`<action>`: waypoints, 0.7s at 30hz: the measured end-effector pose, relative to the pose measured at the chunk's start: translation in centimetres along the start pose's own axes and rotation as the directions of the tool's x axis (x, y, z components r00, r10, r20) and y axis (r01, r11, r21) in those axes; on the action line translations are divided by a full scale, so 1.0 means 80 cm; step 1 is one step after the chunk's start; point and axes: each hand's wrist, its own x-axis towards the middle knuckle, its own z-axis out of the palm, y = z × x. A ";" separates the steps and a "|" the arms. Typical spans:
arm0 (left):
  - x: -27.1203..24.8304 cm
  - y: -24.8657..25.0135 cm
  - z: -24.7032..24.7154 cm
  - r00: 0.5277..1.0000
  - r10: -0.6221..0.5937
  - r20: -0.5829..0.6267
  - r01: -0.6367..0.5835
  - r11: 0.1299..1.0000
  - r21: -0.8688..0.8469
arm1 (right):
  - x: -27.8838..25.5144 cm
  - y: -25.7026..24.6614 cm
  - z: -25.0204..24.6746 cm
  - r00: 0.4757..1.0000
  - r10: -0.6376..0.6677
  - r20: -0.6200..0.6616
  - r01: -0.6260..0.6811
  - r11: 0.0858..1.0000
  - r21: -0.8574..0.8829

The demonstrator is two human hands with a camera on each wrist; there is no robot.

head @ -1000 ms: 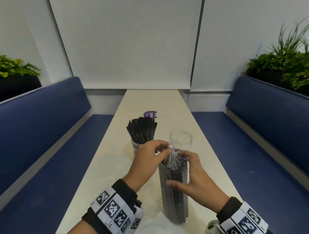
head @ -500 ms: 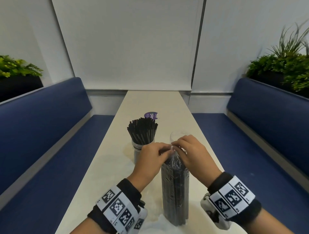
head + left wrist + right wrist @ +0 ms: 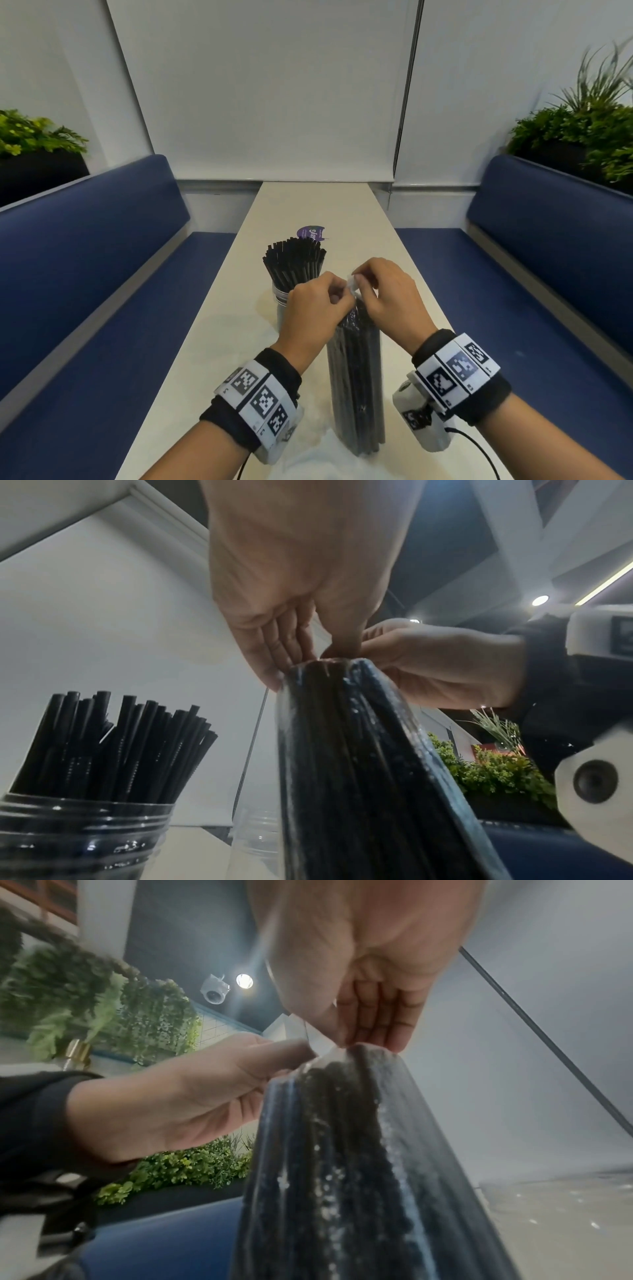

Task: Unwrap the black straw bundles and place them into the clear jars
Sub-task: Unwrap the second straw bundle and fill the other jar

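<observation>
A wrapped bundle of black straws (image 3: pixel 356 387) stands upright on the table (image 3: pixel 212 342) in clear plastic. Both hands meet at its gathered top. My left hand (image 3: pixel 317 305) pinches the plastic neck of the wrapper (image 3: pixel 325 666). Fingers and thumb of my right hand (image 3: pixel 383 291) pinch the white tape tab (image 3: pixel 352 284) at the bundle's tip (image 3: pixel 308 1037). To the left behind stands a clear jar (image 3: pixel 282 301) full of loose black straws (image 3: pixel 294 260) (image 3: pixel 113 745). A second clear jar (image 3: pixel 253 834) shows only in the left wrist view, behind the bundle.
Blue benches (image 3: pixel 85 274) (image 3: pixel 548 267) run along both sides of the narrow table. A purple sticker (image 3: pixel 311 233) lies further up the table. Crumpled clear plastic (image 3: pixel 308 459) lies at the near edge. Planters stand behind both benches.
My right hand left the bundle's side and rose to its top, where it now pinches the white tab. The left hand stayed at the neck.
</observation>
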 end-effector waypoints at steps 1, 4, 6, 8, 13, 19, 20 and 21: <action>0.001 -0.002 0.002 1.000 0.013 -0.006 -0.013 1.000 -0.003 | 0.001 0.000 0.001 1.000 0.021 -0.005 -0.021 1.000 0.012; 0.001 -0.006 0.004 0.998 0.061 -0.002 -0.061 0.998 0.010 | 0.001 0.001 0.001 0.998 0.055 0.013 -0.056 0.997 0.047; 0.000 -0.012 0.005 0.996 0.087 0.022 -0.088 0.995 0.038 | 0.000 0.003 -0.001 0.996 0.055 0.070 -0.057 0.998 0.034; 0.000 -0.015 0.005 0.993 0.113 0.034 -0.115 0.991 0.072 | 0.001 0.005 -0.003 0.991 0.038 0.130 -0.037 0.999 -0.008; 0.004 -0.016 0.004 0.985 0.168 0.034 -0.171 0.978 0.118 | 0.014 0.008 -0.011 0.990 0.052 0.133 -0.061 0.996 0.063; 0.004 -0.017 0.005 0.991 0.124 0.046 -0.127 0.989 0.077 | 0.022 0.018 -0.011 0.958 0.176 0.227 -0.256 0.881 0.398; 0.004 -0.017 0.004 0.992 0.119 0.043 -0.121 0.991 0.055 | 0.022 0.019 -0.011 0.949 0.188 0.254 -0.287 0.850 0.442; 0.004 -0.017 0.003 0.993 0.113 0.038 -0.114 0.993 0.031 | 0.022 0.020 -0.010 0.941 0.196 0.276 -0.313 0.813 0.490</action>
